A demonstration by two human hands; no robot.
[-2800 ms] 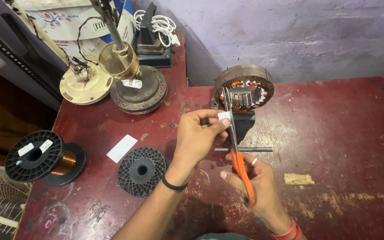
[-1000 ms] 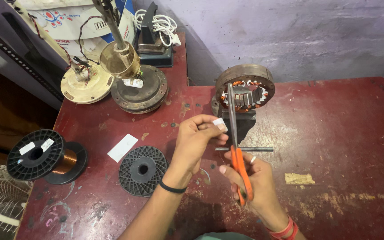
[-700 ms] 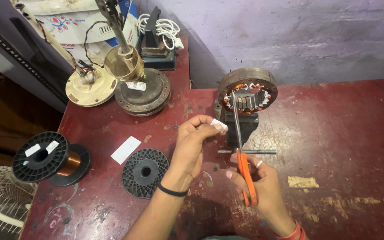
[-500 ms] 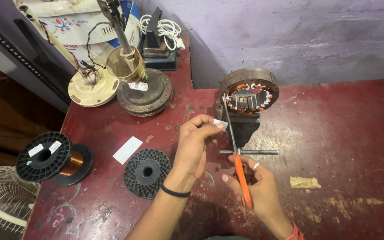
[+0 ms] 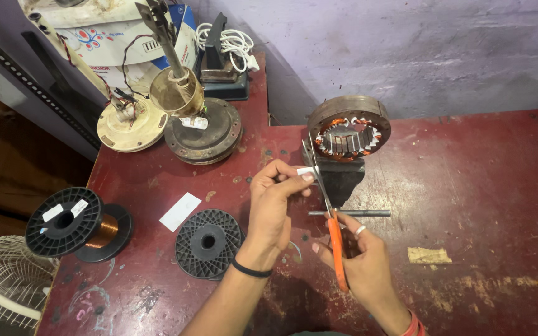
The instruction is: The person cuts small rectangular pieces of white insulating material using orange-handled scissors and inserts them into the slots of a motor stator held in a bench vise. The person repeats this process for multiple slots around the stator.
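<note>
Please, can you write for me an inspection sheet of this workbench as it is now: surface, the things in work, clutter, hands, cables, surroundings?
Surface: dark red table, worn and stained.
Job's things: small white paper strip and orange-handled scissors, blades at the strip; motor stator with copper windings held in a small vise.
Clutter: copper wire spool, empty black spool, white paper piece, fan motor parts.
Hands: left hand pinches the strip; right hand grips the scissors.
Cables: white coiled cable at the back.
Surroundings: purple wall; wire fan guard at lower left.
</note>
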